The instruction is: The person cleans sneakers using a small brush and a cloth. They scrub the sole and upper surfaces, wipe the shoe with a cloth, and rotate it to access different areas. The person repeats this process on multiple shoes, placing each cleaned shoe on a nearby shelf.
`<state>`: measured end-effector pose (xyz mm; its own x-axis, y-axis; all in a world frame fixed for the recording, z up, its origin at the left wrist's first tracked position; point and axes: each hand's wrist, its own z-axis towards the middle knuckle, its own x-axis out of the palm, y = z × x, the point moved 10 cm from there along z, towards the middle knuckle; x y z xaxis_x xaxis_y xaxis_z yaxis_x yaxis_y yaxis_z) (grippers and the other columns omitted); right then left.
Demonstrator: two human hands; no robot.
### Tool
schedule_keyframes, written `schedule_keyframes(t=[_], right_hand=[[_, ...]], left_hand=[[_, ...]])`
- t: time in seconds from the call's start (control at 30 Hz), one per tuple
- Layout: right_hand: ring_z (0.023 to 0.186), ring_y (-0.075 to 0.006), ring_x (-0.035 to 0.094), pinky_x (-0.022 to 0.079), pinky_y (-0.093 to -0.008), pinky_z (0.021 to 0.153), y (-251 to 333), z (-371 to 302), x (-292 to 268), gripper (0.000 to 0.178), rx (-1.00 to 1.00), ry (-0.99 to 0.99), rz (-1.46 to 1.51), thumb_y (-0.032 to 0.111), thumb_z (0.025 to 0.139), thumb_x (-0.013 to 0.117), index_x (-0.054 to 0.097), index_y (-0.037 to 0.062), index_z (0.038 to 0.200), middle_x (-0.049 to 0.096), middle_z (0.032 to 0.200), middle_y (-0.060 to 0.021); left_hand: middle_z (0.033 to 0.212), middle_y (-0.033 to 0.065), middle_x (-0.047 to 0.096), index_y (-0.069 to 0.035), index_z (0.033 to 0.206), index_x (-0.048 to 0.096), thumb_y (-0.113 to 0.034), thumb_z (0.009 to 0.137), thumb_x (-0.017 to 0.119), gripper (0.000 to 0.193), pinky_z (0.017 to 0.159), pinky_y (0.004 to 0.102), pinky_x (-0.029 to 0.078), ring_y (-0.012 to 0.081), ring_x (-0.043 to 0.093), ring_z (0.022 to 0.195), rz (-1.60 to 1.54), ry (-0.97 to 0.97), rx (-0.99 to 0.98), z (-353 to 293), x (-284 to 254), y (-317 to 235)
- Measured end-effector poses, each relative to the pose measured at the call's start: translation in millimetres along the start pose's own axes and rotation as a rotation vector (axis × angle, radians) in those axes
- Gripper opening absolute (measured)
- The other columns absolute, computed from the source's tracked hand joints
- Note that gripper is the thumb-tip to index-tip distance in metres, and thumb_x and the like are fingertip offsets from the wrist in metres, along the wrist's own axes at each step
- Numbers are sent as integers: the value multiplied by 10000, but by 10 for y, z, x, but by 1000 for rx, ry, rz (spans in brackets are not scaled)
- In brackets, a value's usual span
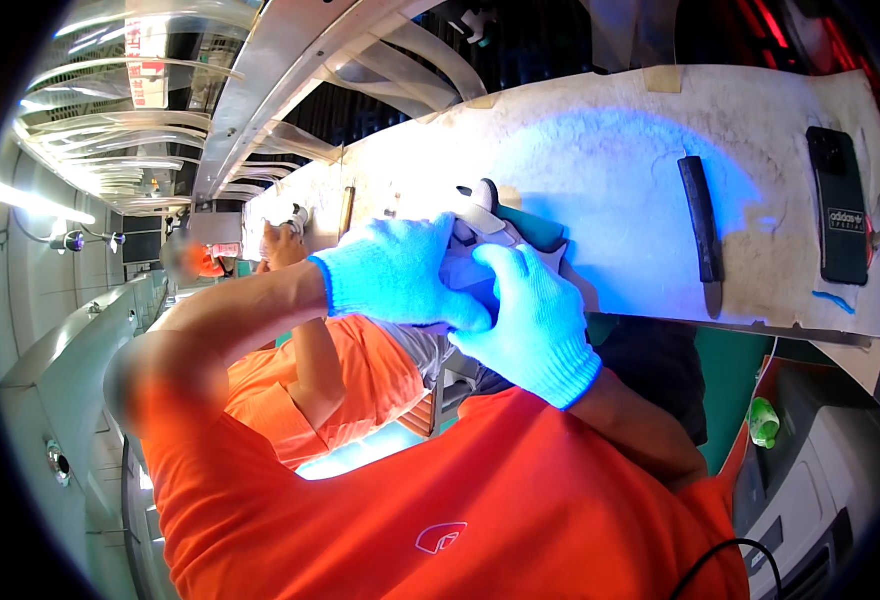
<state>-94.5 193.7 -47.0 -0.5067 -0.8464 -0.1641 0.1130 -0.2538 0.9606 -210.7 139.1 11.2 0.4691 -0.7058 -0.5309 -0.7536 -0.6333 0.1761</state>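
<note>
While the left hand [400, 270] and right hand [537, 318], both gloved, grip a pale shoe-like piece [488, 224] from opposite sides, it sits at the near edge of the workbench [610, 200], a hold that probably keeps it steady; some fingertips are hidden. A black-handled tool [700, 220] lies on the workbench's right half, presumably leaving the hands room, and a dark phone [836, 185] rests at its right end, apparently out of the way.

Blue light pools across worktable [630, 250], far end bleached by glare; tube lamp [40, 203] blazes left; fisheye edges bend into black.
</note>
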Motion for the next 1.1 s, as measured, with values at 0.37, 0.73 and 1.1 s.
schedule_keyframes(t=[0.37,0.73,1.1], right_hand=[[1100,-402,699,606,-503,880,143,-34,32,873,-27,34,-114,316,719,1008,561,74,1429,592,1248,-190],[1205,-223,658,598,-395,1044,-420,-807,-477,1022,168,-46,491,-31,662,1046,486,-6,1517,644,1308,-97],[1258,-261,717,598,-428,1093,-632,-983,-535,885,603,-146,817,-170,787,840,501,7,1585,697,1416,-118]], left_hand=[[1101,234,820,-42,1337,773,-726,813,803,862,922,425,637,363,814,983,-101,-161,19,-275,-202,-150],[1598,169,588,65,1622,470,-639,674,1023,1305,1248,451,431,284,581,1462,-1660,-340,901,-747,531,39],[1185,131,737,-9,1362,565,-90,860,934,628,981,362,601,199,739,1044,-2240,-284,563,-45,1916,-785]])
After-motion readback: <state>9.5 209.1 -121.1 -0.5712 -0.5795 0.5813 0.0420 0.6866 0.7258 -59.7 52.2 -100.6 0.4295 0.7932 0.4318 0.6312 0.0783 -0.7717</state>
